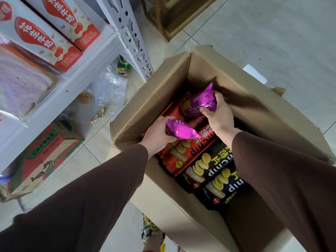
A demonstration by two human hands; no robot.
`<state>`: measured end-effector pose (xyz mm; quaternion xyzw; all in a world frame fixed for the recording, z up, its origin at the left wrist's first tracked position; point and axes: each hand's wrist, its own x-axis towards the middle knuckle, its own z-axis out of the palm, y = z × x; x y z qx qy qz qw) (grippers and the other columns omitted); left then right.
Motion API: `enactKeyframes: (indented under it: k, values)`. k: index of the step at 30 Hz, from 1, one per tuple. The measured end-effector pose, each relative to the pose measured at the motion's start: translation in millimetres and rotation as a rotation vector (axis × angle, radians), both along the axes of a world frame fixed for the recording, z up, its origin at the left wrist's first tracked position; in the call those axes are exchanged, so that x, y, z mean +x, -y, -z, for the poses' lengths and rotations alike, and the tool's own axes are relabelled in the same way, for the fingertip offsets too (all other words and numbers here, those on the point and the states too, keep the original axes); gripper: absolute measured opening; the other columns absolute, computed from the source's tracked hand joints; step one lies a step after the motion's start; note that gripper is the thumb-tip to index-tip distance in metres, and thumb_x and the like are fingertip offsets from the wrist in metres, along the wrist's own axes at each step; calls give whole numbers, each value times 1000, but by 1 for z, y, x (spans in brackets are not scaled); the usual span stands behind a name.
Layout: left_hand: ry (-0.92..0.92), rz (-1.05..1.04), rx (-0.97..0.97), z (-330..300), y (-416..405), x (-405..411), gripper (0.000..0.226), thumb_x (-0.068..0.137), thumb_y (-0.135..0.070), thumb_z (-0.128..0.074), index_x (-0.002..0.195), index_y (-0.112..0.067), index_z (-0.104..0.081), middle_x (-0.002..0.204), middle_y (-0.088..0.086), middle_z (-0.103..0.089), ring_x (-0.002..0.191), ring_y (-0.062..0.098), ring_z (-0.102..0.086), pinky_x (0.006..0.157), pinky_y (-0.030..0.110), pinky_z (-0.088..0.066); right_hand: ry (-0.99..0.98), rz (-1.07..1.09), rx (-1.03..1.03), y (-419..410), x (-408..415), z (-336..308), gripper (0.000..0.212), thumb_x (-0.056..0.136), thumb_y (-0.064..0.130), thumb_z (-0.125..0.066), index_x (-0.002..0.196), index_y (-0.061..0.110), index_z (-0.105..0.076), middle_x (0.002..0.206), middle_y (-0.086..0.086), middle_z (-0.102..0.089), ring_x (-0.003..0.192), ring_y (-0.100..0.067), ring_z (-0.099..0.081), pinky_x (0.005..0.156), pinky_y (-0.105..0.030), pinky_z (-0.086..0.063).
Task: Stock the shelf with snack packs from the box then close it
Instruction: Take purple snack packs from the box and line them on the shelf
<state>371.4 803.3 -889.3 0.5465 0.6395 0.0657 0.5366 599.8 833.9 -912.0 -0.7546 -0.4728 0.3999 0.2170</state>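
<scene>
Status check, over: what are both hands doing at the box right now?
Left hand grips a purple pack; right hand grips another purple pack. Both inside the open box, above red and black packs. Nothing blocking.

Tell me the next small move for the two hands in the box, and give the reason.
Probably lift both hands up out of the cardboard box and swing toward the white shelf. The left hand already grips one purple pack and the right hand grips another purple pack, so neither hand is free to take more, and both packs are still inside the box.
</scene>
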Motion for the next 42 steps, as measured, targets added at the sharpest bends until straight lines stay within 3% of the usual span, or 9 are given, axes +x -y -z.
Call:
enactKeyframes:
  k: [5,12,19,22,25,29,35,38,42]
  values:
    - [-312,419,138,25,-6,-6,79,78,-40,-80,148,-35,-42,146,-4,-40,131,22,-40,105,43,-42,-72,22,36,-1,9,8,71,83,37,-79,142,36,-40,122,6,-68,107,-13,-68,101,-37,-53]
    - [-347,605,107,59,-20,4,92,77,-23,-83,154,-26,-34,162,1,-31,146,24,-33,117,39,-31,-384,251,128,-2,6,17,64,71,21,-91,122,16,-51,102,1,-74,92,-11,-73,93,-34,-56]
    - [-451,705,272,70,-15,21,89,82,-17,-74,157,-23,-26,164,-2,-24,153,21,-15,121,38,-20,-548,504,171,-6,-16,24,38,76,24,-88,107,22,-66,100,4,-76,96,-9,-71,96,-36,-53]
    - [-435,724,312,72,-15,23,87,81,-17,-74,156,-23,-30,158,-1,-35,147,22,-27,117,39,-27,-679,551,65,-14,-27,32,32,81,16,-84,102,23,-62,119,-1,-70,116,-11,-63,104,-38,-46]
    - [-471,746,325,73,-14,18,85,78,-21,-75,152,-27,-35,145,-1,-48,132,27,-42,106,44,-39,-698,489,37,-23,-33,40,34,82,9,-82,107,20,-62,119,-2,-70,115,-13,-64,105,-30,-46]
    - [-447,704,344,62,-10,7,74,76,-22,-76,143,-26,-45,139,-3,-52,123,27,-48,102,43,-41,-603,383,60,-30,-26,29,41,81,7,-82,117,6,-63,109,-4,-74,97,-7,-69,89,-17,-51]
    - [-141,385,254,12,3,-13,67,65,-30,-86,126,-25,-60,119,-6,-63,112,19,-59,95,42,-48,-527,256,72,-20,-8,-42,42,76,9,-86,112,13,-64,99,4,-76,93,-8,-71,86,-24,-55]
    - [41,120,147,-45,13,-19,63,67,-27,-87,122,-31,-58,109,-14,-70,104,8,-66,95,39,-51,-522,207,90,-18,-7,-104,43,78,10,-85,112,9,-58,91,8,-72,76,5,-68,71,-11,-50]
    - [134,-75,158,-138,23,-32,72,66,-36,-88,128,-44,-51,113,-22,-69,107,3,-65,100,40,-49,-513,116,126,-11,-14,-197,32,84,19,-81,99,23,-53,74,24,-68,61,11,-62,59,-6,-44]
